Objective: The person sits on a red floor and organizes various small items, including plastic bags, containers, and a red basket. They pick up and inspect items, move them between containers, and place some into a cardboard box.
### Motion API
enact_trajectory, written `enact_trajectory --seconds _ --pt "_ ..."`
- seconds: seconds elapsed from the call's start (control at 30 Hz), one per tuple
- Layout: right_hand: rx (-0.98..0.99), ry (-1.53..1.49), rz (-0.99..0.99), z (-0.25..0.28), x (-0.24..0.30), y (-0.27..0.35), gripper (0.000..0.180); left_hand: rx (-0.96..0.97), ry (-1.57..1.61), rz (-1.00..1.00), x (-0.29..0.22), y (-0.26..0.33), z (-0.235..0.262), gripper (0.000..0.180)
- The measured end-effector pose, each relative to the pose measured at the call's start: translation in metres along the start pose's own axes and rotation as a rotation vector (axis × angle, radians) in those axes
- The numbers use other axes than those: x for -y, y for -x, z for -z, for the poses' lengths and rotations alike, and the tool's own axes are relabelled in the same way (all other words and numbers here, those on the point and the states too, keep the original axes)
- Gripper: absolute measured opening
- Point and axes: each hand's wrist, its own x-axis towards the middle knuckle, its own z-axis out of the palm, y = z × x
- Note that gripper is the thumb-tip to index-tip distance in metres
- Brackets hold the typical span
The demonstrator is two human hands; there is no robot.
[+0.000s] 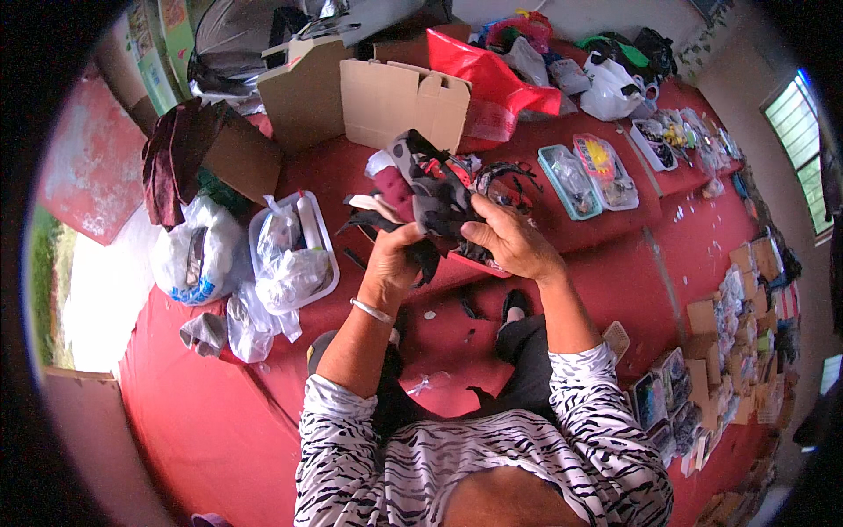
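Between my two hands is a grey-and-black patterned piece of cloth (432, 198), lifted over the red-covered surface. My left hand (397, 255) is closed on its lower left edge, the thumb pressed on top. My right hand (516, 239) pinches the right side between thumb and fingers. A maroon piece of cloth (394, 191) shows just beyond the left hand; whether it is held too, I cannot tell. Behind the cloth lies a tangle of black and red strips (507, 186). The rim of a red tray (479, 263) shows beneath my right hand, its contents mostly hidden.
Cardboard boxes (399, 104) and a red plastic bag (470, 110) stand at the back. To the left are a white tray (333, 263) of plastic bags and a full white bag (198, 255). A teal tray (546, 167) lies to the right, with several boxes of small goods (702, 347) farther right.
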Motion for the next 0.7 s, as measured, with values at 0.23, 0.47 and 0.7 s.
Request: enact_trajectory --seconds 0.23,0.47,0.7 --pt "-0.014 -0.045 0.015 -0.005 -0.005 0.004 0.027 0.010 0.202 0.174 -0.013 0.001 0.001 0.049" --pt "0.141 0.038 -0.110 0.020 0.002 0.010 0.038 -0.024 0.098 0.218 -0.008 0.001 0.025 0.070" --pt "-0.342 0.295 0.051 -0.012 -0.005 0.012 0.043 0.075 -0.047 0.251 -0.008 0.004 0.011 0.084"
